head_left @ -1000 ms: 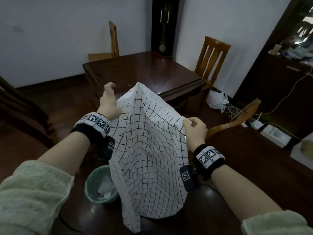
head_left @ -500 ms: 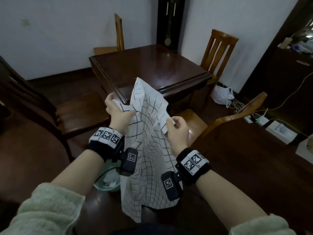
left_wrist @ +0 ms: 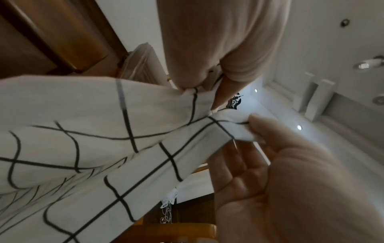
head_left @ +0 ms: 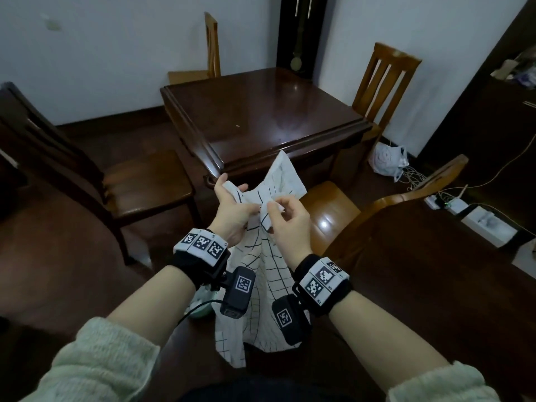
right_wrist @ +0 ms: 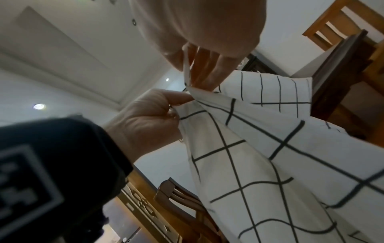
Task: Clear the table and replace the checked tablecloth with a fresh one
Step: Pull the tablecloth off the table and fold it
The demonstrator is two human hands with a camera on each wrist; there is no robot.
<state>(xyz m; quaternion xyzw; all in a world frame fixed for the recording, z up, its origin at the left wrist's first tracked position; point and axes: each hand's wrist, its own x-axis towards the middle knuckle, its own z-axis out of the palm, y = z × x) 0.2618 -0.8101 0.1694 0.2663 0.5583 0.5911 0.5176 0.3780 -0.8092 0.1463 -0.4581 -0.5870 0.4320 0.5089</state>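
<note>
The white checked tablecloth [head_left: 261,274] hangs bunched between my hands, in front of the bare dark wooden table [head_left: 261,111]. My left hand [head_left: 232,195] grips one top edge of it between thumb and fingers. My right hand [head_left: 275,208] pinches a neighbouring piece of the edge, almost touching the left. The left wrist view shows my left hand [left_wrist: 193,85] nipping the cloth [left_wrist: 83,115], with the right hand [left_wrist: 270,156] pinching a corner beside it. The right wrist view shows my right hand [right_wrist: 197,70] and left hand [right_wrist: 149,118] meeting on the cloth [right_wrist: 270,148].
A dark chair [head_left: 139,184] stands left of the table. A light wooden chair [head_left: 327,207] is just ahead on the right, and two more [head_left: 383,76] [head_left: 211,44] are by the walls. A green bin [head_left: 200,309] sits under my left wrist. White bag [head_left: 388,158] and cables [head_left: 441,198] lie right.
My hands have come together from about a cloth's width apart, folding the spread cloth into a narrow hanging bunch. My view has moved closer to the table.
</note>
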